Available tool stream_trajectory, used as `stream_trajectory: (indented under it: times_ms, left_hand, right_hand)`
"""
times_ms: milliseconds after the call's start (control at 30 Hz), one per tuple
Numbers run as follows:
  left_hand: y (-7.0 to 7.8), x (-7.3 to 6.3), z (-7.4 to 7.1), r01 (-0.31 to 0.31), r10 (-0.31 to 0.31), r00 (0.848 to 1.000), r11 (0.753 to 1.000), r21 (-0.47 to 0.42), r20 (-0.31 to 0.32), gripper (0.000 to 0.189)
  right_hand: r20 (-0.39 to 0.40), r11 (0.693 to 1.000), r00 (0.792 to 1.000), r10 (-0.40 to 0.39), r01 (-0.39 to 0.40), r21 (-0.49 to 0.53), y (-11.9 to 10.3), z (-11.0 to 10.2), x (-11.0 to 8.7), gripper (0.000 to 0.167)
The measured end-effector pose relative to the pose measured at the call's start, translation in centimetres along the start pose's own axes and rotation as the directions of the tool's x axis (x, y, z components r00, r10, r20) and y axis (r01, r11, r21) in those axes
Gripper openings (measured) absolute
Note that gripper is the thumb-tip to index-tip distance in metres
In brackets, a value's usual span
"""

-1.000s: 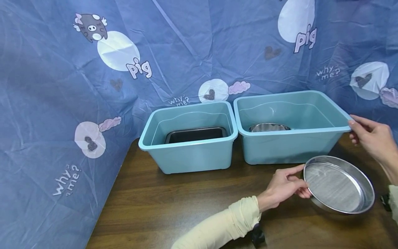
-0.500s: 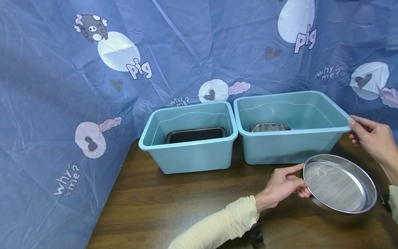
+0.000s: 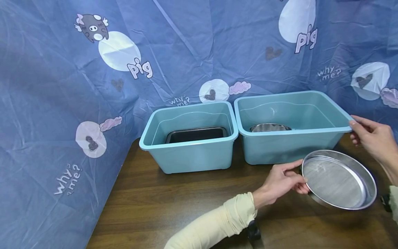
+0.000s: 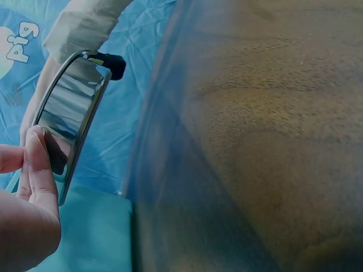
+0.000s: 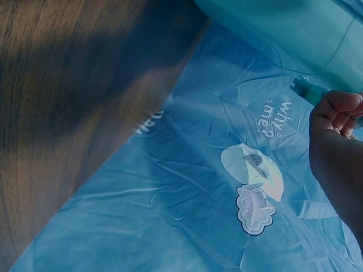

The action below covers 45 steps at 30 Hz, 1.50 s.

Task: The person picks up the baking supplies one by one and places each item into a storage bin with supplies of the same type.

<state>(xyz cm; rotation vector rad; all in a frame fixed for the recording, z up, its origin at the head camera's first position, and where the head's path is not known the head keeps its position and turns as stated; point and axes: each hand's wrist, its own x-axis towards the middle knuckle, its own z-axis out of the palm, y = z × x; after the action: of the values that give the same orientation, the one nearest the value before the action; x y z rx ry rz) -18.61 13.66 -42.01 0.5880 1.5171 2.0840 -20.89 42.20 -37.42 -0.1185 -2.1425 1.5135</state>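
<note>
My left hand (image 3: 280, 181) pinches the near-left rim of a shallow round metal sieve (image 3: 334, 180). The sieve is tilted toward me above the table at the right, and its grey base looks finely textured. In the left wrist view its shiny wall (image 4: 74, 99) shows side-on beside the fingers. My right hand (image 3: 374, 136) holds the right rim of the right-hand teal plastic bin (image 3: 292, 147) between thumb and fingers. Inside that bin is a shiny round metal piece (image 3: 269, 127), mostly hidden by the front wall.
Touching or nearly touching on the left stands a second teal bin (image 3: 192, 157), with a black rectangular baking tray (image 3: 199, 135) inside. Both bins sit at the back of a brown wooden table (image 3: 155, 207). A blue printed cloth (image 3: 174, 52) hangs behind and along the left side.
The sieve and my left hand have risen slightly, with the sieve a little nearer the right bin. My right hand stays on the bin's rim.
</note>
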Motion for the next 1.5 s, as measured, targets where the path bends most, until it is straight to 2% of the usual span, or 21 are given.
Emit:
stream_trajectory:
  times_ms: [100, 200, 333, 533, 733, 967, 1133, 1300, 1433, 1500]
  left_hand:
    - [0.3, 0.0, 0.0, -0.001, 0.001, 1.000, 1.000, -0.003, 0.002, 0.057]
    - [0.4, -0.1, 0.0, 0.003, -0.003, 1.000, 1.000, -0.013, 0.005, 0.058]
    - [0.6, -0.1, 0.0, 0.007, -0.007, 1.000, 1.000, -0.022, 0.007, 0.058]
    - [1.1, -0.2, -0.1, 0.009, -0.009, 1.000, 1.000, -0.026, 0.016, 0.058]
    - [1.4, -0.2, -0.4, 0.003, -0.003, 1.000, 1.000, -0.012, 0.020, 0.057]
    - [1.6, -0.2, -0.5, 0.001, 0.000, 1.000, 1.000, -0.030, 0.029, 0.058]
    - [2.0, -0.2, -0.4, 0.005, -0.005, 1.000, 1.000, -0.028, 0.018, 0.058]
    - [2.2, -0.3, -0.5, 0.001, -0.001, 1.000, 0.999, -0.033, 0.016, 0.058]
    - [2.4, -0.2, -0.6, -0.009, 0.010, 1.000, 0.999, -0.033, 0.026, 0.059]
    - [2.6, -0.1, -0.7, -0.017, 0.018, 0.999, 0.999, -0.028, 0.034, 0.059]
  right_hand:
    - [0.003, 0.999, 1.000, -0.009, 0.008, 0.044, 0.0, -0.1, 0.0, 0.027]
    - [0.004, 0.998, 1.000, -0.013, 0.013, 0.064, 0.1, -0.2, 0.0, 0.030]
    - [0.000, 1.000, 1.000, -0.007, 0.007, 0.029, 0.0, -0.1, 0.0, 0.028]
    - [-0.003, 0.999, 1.000, -0.004, 0.004, -0.043, 0.0, 0.1, 0.1, 0.045]
    - [0.002, 1.000, 1.000, -0.007, 0.007, 0.025, 0.1, -0.1, 0.1, 0.027]
    - [0.006, 0.993, 0.999, -0.031, 0.030, 0.111, 0.1, -0.2, 0.1, 0.040]
    - [-0.002, 0.995, 0.999, -0.040, 0.040, 0.094, 0.3, -0.2, 0.1, 0.041]
    - [0.000, 0.998, 0.999, -0.048, 0.048, 0.042, 1.7, -0.5, 0.6, 0.029]
    - [-0.021, 0.999, 0.999, -0.040, 0.040, 0.004, 3.7, -0.9, 1.6, 0.026]
    - [-0.018, 0.999, 0.999, -0.050, 0.050, 0.018, 3.9, -1.0, 1.8, 0.026]
